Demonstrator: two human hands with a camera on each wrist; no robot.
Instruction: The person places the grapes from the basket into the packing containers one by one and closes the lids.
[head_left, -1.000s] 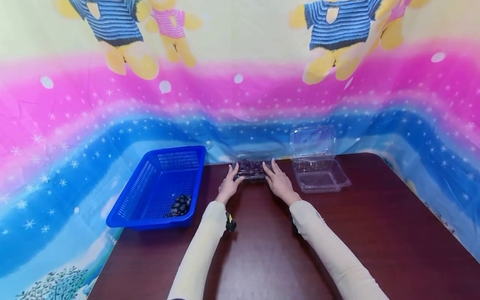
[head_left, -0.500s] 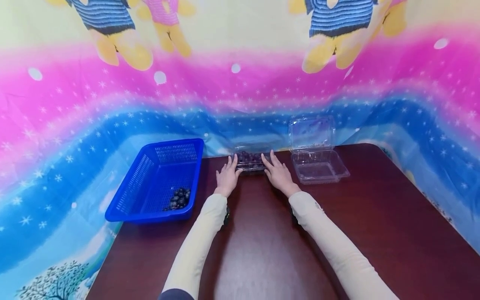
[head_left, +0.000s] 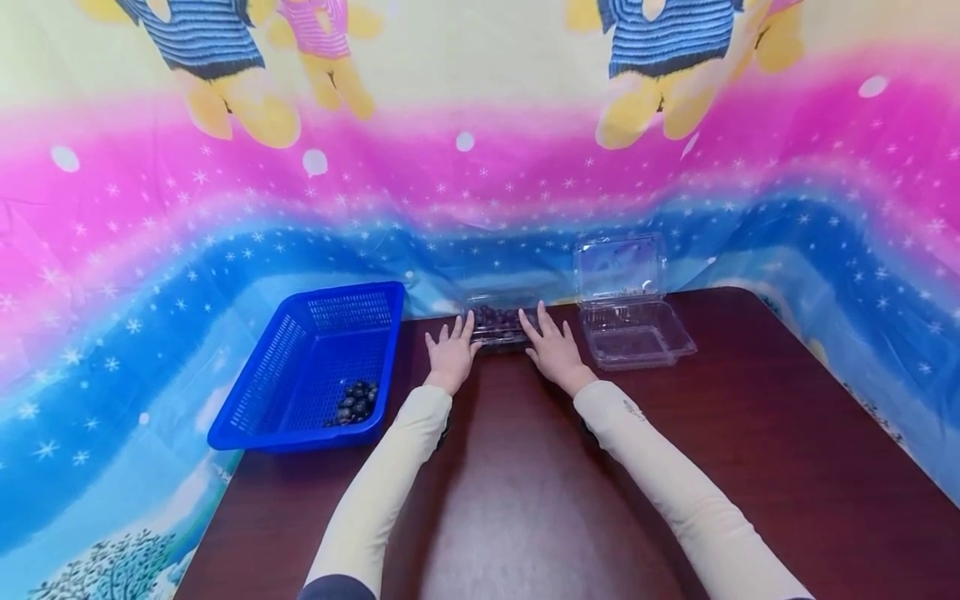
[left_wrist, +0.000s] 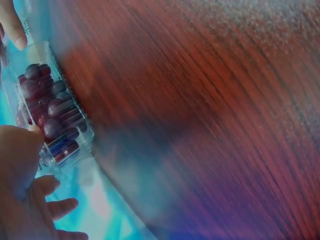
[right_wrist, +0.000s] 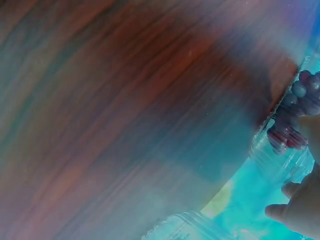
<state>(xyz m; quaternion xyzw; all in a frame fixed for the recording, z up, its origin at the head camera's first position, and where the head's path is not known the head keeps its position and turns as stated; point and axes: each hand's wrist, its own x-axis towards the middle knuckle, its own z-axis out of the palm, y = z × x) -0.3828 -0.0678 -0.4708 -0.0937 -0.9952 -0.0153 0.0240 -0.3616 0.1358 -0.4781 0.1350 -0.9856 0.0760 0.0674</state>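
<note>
Apparently I'm settling the clear box (head_left: 499, 337) of dark fruit (head_left: 495, 317) at the table's (head_left: 510, 500) far edge, between the blue basket (head_left: 288, 442) left and the open container (head_left: 630, 359) right. My left hand (head_left: 450, 358) and right hand (head_left: 557, 354) seem to touch its ends, fingers straight and spread, gripping nothing. Next, I'd judge, calls for withdrawing both without dragging it. Compared with a second ago, the fingers fan wider; the box sits much the same.

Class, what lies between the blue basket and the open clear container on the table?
The head view shows a clear box of dark round fruit, with the left hand and right hand at its ends.
</note>
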